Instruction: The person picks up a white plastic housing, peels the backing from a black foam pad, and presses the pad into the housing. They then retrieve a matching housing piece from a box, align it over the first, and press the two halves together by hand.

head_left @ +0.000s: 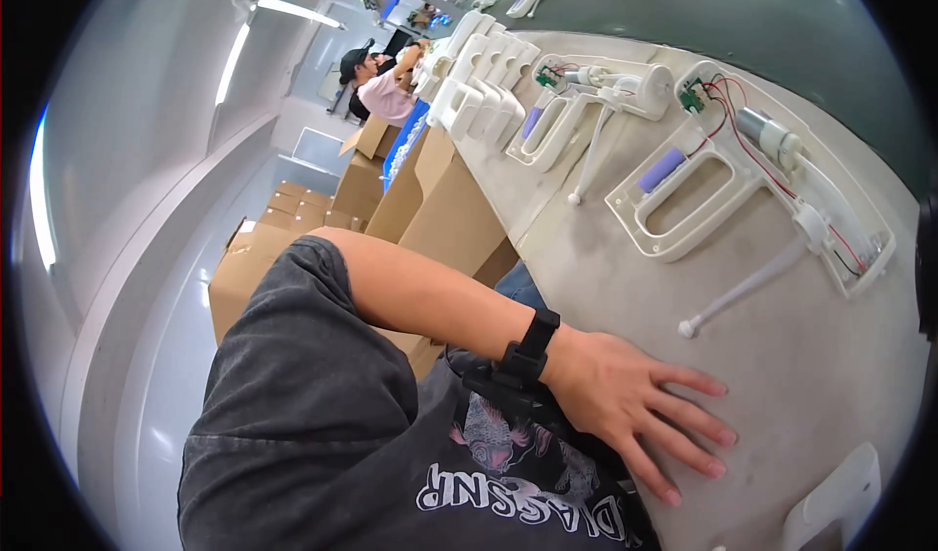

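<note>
The left hand (635,404) lies flat on the counter (840,375), fingers spread wide, holding nothing (a black watch sits at the wrist). Just beyond its fingertips rests a white rod (745,292); further past it lies an open white handle shell (752,175) with exposed motor and wires.

Matt, slightly mottled grey worktop (782,375), smooth under the flat left hand (625,404). At one o'clock from that hand, smooth white plastic shell (684,229), faintly glossy, with a purple cell (661,170) in satin wrap, a bright metal motor (767,136), thin red and black wires (733,131). Black matt strap (528,346) at the wrist. Washed, soft charcoal cotton shirt (313,424). At ten o'clock, dull brown cardboard boxes (440,199). At five o'clock, another smooth white plastic piece (840,497).
</note>
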{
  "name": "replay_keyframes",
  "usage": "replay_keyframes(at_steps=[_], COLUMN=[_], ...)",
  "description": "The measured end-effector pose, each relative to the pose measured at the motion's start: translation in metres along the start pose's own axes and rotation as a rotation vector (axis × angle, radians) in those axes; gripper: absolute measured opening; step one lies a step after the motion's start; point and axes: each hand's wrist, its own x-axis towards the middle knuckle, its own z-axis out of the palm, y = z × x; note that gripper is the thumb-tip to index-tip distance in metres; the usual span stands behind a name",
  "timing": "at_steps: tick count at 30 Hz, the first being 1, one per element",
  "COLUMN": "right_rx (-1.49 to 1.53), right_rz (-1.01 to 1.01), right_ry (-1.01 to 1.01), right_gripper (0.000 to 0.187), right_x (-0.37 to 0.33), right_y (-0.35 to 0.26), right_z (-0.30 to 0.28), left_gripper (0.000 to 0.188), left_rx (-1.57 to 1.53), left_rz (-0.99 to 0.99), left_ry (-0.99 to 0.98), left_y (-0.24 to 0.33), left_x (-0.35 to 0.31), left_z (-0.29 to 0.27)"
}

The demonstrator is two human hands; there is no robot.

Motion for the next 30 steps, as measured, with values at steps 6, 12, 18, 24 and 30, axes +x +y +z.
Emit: replay_keyframes(at_steps=[6, 12, 18, 24, 30], right_rx=[0.042, 0.063, 0.101, 0.261, 0.516], right_rz=[-0.055, -0.099, -0.092, -0.252, -0.381], right_ry=[-0.050, -0.088, -0.068, -0.106, 0.226], right_gripper=[0.027, 0.027, 0.027, 0.019, 0.008], right_x=[-0.059, -0.130, -0.219, -0.339, -0.362], right_y=[-0.068, -0.140, -0.205, -0.342, -0.413], right_z=[0.017, -0.001, -0.062, -0.231, -0.343], left_gripper=[0.060, 0.063, 0.051, 0.039, 0.032], left_rx=[0.039, 0.019, -0.064, -0.549, -0.764], left_rz=[0.046, 0.095, 0.188, -0.005, -0.282], left_ry=[0.015, 0.136, 0.336, 0.342, 0.418], left_y=[-0.006, -0.002, -0.006, 0.006, 0.001], left_x=[-0.006, -0.012, -0.014, -0.087, -0.195], left_z=[0.006, 0.010, 0.020, -0.029, -0.075])
